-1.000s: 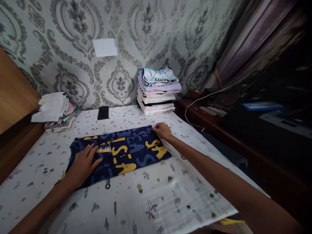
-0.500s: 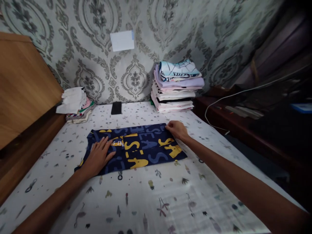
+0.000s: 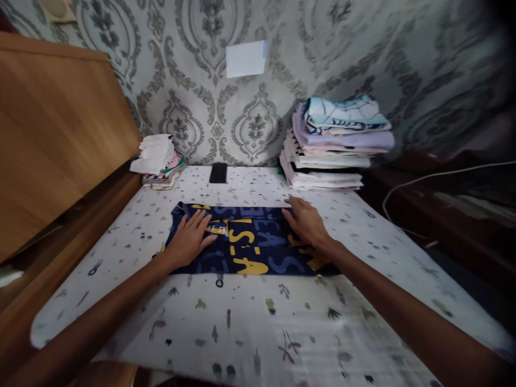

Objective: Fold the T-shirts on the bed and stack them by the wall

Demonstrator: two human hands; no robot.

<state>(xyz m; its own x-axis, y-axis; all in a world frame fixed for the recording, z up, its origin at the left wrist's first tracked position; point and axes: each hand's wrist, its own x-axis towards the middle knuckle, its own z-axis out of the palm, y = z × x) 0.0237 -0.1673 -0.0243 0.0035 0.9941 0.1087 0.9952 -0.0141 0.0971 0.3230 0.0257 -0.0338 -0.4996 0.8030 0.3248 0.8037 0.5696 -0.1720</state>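
Observation:
A navy garment (image 3: pixel 242 242) with yellow and blue lettering lies folded into a long rectangle on a white patterned sheet (image 3: pixel 242 322). My left hand (image 3: pixel 188 236) rests flat on its left part, fingers spread, beside a small yellow and white label-like patch. On the right part of the garment lies my right hand (image 3: pixel 308 223), its fingers apart and reaching to the far edge. Neither hand grips anything. The cloth beneath both palms is hidden.
Behind on the right stands a tall stack of folded clothes (image 3: pixel 330 156). A smaller stack (image 3: pixel 157 161) is at the back left, with a black phone (image 3: pixel 218 173) to its right. A wooden panel (image 3: pixel 60 134) borders the left, and a white cable (image 3: pixel 443 173) runs at right.
The view has turned left, so the scene sits farther right. My right hand has let go of the garment's far right corner and opened onto the cloth. My left hand stays on the garment.

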